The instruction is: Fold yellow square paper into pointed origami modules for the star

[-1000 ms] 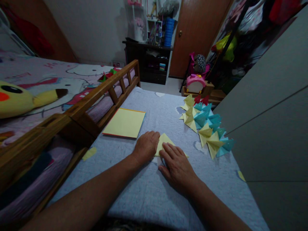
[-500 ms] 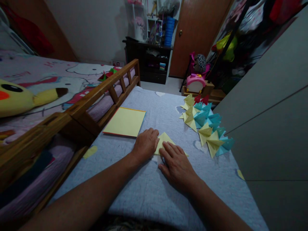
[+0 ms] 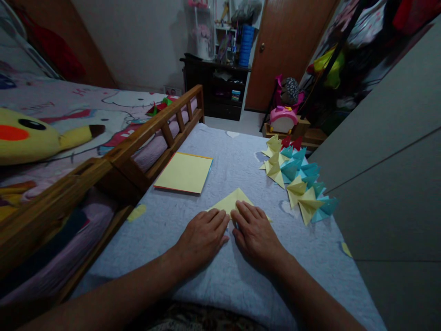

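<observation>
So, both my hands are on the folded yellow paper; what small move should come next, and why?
Perhaps slide the left hand outward along the near side of the paper, pressing lightly, while the right hand steadies it: the fingers of both hands lie on it, close together near its middle.

A yellow plush toy [image 3: 43,143] (one orange cheek [image 3: 13,133] showing) lies at the left edge of the frame, beyond a wooden bed rail [image 3: 155,122]. At top centre, a dark cabinet [image 3: 196,87] stands left of a brown door [image 3: 292,37]. A pink-and-white toy [image 3: 283,121] sits upper right of centre.
</observation>
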`<act>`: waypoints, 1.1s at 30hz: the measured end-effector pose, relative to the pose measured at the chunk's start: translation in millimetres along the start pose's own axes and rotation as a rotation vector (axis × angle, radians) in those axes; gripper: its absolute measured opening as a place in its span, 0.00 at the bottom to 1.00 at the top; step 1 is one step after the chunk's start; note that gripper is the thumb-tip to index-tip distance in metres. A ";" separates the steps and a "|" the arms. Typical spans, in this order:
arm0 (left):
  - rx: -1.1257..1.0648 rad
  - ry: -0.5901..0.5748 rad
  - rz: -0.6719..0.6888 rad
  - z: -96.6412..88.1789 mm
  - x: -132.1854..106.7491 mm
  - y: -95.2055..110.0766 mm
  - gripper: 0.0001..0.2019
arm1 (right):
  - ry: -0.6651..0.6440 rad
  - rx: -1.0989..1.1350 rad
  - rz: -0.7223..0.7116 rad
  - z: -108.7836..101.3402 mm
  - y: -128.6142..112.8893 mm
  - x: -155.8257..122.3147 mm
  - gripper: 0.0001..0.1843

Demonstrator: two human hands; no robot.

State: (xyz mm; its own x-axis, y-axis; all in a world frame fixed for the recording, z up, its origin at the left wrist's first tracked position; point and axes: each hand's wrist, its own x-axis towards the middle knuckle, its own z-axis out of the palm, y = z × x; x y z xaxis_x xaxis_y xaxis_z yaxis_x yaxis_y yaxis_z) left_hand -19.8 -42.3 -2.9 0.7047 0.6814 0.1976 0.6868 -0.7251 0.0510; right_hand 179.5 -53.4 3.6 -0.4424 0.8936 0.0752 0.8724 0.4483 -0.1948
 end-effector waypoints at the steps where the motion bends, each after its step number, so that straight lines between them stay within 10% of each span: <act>1: 0.007 0.002 0.000 1.4 -2.4 -1.8 0.18 | -0.003 0.000 0.000 -0.4 -0.3 0.0 0.21; 22: 0.100 0.056 -0.128 -21.3 -31.9 -33.2 0.09 | -0.040 -0.039 -0.065 1.1 0.8 -2.6 0.32; 33: -0.042 0.018 0.020 7.6 -14.6 -17.9 0.17 | -0.053 -0.054 -0.048 2.1 1.9 -3.1 0.32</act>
State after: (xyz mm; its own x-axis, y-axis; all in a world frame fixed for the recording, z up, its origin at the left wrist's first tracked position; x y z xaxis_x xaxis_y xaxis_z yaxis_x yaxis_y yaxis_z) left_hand -41.1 -38.5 -14.1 0.7143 0.6654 0.2168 0.6646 -0.7420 0.0880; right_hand 182.0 -55.4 1.0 -0.4930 0.8695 0.0312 0.8593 0.4922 -0.1393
